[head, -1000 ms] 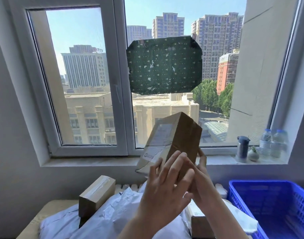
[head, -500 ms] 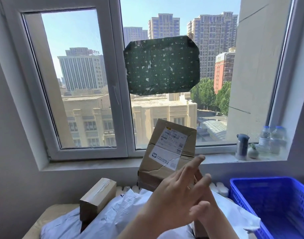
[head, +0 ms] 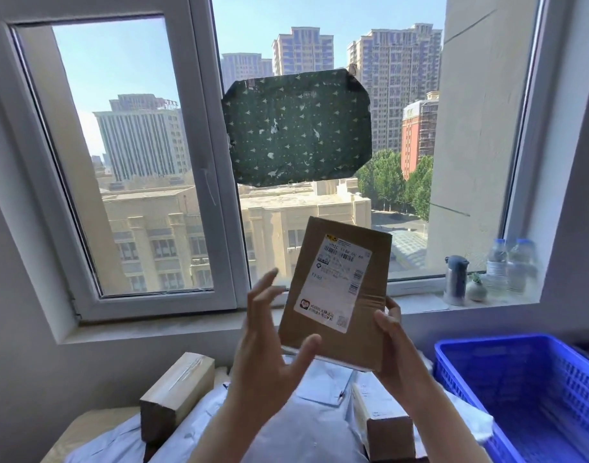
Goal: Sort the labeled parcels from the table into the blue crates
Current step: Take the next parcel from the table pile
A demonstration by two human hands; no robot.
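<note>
I hold a brown cardboard parcel [head: 370, 295] upright in front of the window, its white shipping label [head: 333, 282] facing me. My right hand [head: 398, 349] grips its lower right corner, thumb on the front face and fingers behind. Beside the parcel's lower left edge is my left hand [head: 269, 345], its fingers spread and straight and the thumb by the bottom corner. Whether the thumb touches the parcel I cannot tell. The blue crate [head: 487, 379] stands at the lower right. On the table below lie a small taped box [head: 177, 392], another box [head: 383, 419] and pale plastic mailers [head: 319, 432].
A windowsill runs behind the table, with a metal flask [head: 456, 279], a small round vase [head: 476, 290] and two water bottles [head: 510, 265] at its right end. A green patterned sheet [head: 296, 128] is stuck on the window pane. Wall closes in on both sides.
The parcel has been turned so its label faces me and now stands upright. My left hand came off its front and moved to its left side, fingers spread.
</note>
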